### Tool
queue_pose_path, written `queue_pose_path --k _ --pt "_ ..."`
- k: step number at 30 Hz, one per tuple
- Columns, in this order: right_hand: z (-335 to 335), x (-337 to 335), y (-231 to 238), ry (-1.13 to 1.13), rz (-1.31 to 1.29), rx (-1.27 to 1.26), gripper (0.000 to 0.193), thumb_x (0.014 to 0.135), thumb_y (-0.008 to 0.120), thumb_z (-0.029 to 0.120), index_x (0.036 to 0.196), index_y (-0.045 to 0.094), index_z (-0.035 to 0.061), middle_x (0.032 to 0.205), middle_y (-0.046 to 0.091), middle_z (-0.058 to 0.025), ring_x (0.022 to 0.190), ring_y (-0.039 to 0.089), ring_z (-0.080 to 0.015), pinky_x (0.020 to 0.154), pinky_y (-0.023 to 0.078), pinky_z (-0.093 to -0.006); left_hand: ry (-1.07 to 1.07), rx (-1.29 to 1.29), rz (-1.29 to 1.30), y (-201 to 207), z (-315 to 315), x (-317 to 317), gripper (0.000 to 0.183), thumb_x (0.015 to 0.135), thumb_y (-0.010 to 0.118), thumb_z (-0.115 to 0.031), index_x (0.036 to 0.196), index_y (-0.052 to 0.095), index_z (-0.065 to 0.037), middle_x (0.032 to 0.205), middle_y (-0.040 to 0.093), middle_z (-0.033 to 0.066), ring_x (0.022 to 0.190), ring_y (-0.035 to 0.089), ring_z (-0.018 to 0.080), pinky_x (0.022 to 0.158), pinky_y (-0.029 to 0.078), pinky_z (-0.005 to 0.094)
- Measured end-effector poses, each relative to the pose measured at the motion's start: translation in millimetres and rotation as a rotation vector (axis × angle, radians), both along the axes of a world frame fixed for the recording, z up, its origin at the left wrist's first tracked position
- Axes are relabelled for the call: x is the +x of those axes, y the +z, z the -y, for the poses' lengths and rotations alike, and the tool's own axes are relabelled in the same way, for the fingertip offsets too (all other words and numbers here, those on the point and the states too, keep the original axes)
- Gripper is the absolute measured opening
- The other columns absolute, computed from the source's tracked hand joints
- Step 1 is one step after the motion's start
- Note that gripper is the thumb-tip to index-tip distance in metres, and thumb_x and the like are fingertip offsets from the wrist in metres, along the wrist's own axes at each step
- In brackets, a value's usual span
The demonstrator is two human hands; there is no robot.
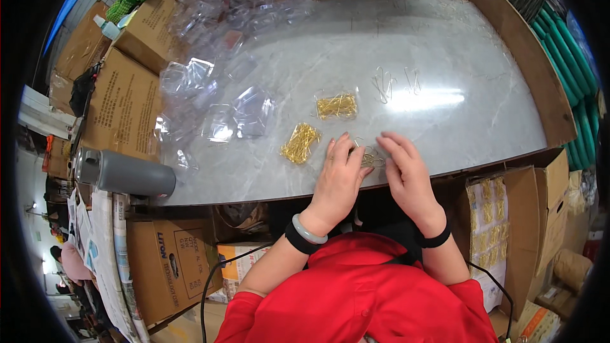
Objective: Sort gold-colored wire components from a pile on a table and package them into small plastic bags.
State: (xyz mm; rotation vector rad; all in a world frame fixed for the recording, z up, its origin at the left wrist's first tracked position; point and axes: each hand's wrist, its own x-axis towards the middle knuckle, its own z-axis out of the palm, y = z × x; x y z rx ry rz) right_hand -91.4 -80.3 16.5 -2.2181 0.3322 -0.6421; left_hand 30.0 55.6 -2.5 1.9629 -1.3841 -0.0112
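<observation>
My left hand (338, 181) rests at the table's near edge, its thumb and forefinger closed around a small bunch of thin wire hooks (372, 158). Facing it from the right, my right hand (408, 174) has its fingers stretched and apart, close to the same hooks, with nothing visible in them. Just beyond my left hand lie two clear plastic packs of gold wire hooks, one to the left (300, 144) and another farther back (337, 106). A few loose silvery hooks (384, 85) are spread on the tabletop beyond my right hand.
Clear plastic pouches (219, 92) cover the left side of the grey table (457, 133). A grey bottle (135, 172) lies on its side at the near left. Cardboard walls (527, 57) border the right. Below it, a carton holds a sheet of gold hook packs (489, 222).
</observation>
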Motion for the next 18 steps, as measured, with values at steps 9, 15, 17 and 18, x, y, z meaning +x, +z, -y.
queue_pose_path --k 9,15,17,18 --pt "-27 13 -7 0.053 0.097 0.091 0.063 0.083 0.05 -0.012 0.145 0.043 -0.0033 0.149 0.043 -0.0264 0.137 0.045 -0.0444 0.113 0.04 -0.0456 0.031 -0.071 -0.03 -5 -3 -2 0.03 0.091 0.067 -0.003 0.117 0.054 0.005 0.136 0.049 0.0261 0.129 0.048 0.0489 0.112 0.04 0.0532" --pt "-9 -1 5 0.136 0.009 -0.088 0.058 0.08 0.065 -0.007 0.136 0.054 0.0005 0.13 0.061 -0.0184 0.126 0.054 -0.0376 0.105 0.047 -0.0439 -0.169 -0.02 -0.082 12 -23 10 0.034 0.091 0.065 0.0 0.122 0.055 0.005 0.133 0.052 0.0229 0.13 0.049 0.0451 0.115 0.038 0.0521" --pt "-10 2 1 0.132 -0.003 -0.176 0.053 0.079 0.069 -0.004 0.131 0.059 0.0021 0.125 0.064 -0.0147 0.119 0.057 -0.0349 0.101 0.048 -0.0425 -0.147 -0.028 -0.085 13 -25 8 0.034 0.09 0.064 0.002 0.123 0.057 0.005 0.128 0.055 0.0208 0.128 0.051 0.0438 0.115 0.039 0.0518" --pt "-11 3 0 0.133 -0.005 -0.218 0.051 0.079 0.071 -0.003 0.129 0.061 0.003 0.122 0.065 -0.0128 0.116 0.059 -0.0336 0.099 0.049 -0.0418 -0.124 -0.039 -0.076 10 -25 7 0.033 0.089 0.064 0.004 0.121 0.058 0.004 0.125 0.057 0.0199 0.126 0.054 0.043 0.114 0.041 0.0514"
